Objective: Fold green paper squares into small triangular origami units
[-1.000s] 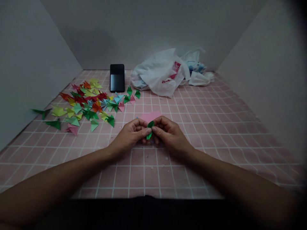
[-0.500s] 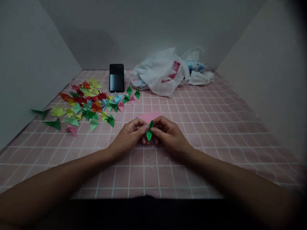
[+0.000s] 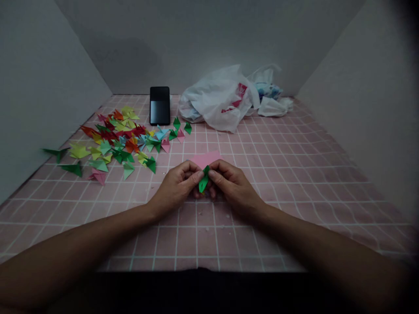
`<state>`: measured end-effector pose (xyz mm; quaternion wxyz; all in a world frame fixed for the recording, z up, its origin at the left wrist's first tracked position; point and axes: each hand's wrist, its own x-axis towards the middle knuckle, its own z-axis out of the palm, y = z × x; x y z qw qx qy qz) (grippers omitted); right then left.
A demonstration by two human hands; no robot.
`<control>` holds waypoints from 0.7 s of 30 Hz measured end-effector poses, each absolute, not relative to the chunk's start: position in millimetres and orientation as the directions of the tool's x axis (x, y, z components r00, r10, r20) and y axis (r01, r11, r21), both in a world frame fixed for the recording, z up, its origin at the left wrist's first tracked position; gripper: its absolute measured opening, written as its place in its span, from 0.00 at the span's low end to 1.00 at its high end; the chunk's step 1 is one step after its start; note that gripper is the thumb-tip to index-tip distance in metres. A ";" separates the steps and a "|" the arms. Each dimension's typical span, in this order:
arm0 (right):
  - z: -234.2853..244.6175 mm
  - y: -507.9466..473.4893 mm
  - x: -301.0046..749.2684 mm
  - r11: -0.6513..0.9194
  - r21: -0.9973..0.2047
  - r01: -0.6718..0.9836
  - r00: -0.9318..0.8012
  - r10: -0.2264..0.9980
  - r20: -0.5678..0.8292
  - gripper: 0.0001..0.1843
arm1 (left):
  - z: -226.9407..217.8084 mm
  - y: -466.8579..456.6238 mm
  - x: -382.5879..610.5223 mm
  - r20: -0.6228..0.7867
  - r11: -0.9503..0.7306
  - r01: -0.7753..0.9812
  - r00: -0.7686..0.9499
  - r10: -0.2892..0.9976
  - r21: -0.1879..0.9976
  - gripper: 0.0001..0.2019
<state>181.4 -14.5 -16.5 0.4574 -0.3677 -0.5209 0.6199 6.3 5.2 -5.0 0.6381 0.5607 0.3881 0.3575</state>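
The left hand (image 3: 185, 179) and right hand (image 3: 231, 178) meet over the desk (image 3: 278, 174), in from its near edge and about midway between its side edges. Each grip is closed in a pinch on the same small green origami piece (image 3: 203, 180), thumbs toward the camera; it tilts, its lower tip leaning left. Just beyond the fingers, on the far-edge side, lies a pink paper sheet (image 3: 207, 157), partly hidden by the hands. Toward the desk's far left corner spreads a cluster of origami figures (image 3: 122, 135) in red, orange, yellow, green, blue and pink, some overlapping. A black smartphone (image 3: 159, 106) stands near the far edge, left of its middle. Right of it, along that edge, sits a crumpled white plastic bag (image 3: 218, 100) with red markings, beside a smaller blue-and-white bag (image 3: 269, 90)
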 end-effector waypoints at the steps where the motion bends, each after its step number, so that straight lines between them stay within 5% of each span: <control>1: -16.8 -14.5 181.2 -0.044 -0.982 -0.183 -0.310 0.951 0.015 0.09 | -5.0 5.3 6.2 -0.094 0.117 -0.024 0.445 0.890 0.993 0.14; 21: -19.6 -13.0 181.9 -0.066 -0.975 -0.212 -0.312 0.950 0.004 0.12 | -5.4 6.0 4.4 -0.066 0.101 -0.054 0.452 0.889 0.993 0.13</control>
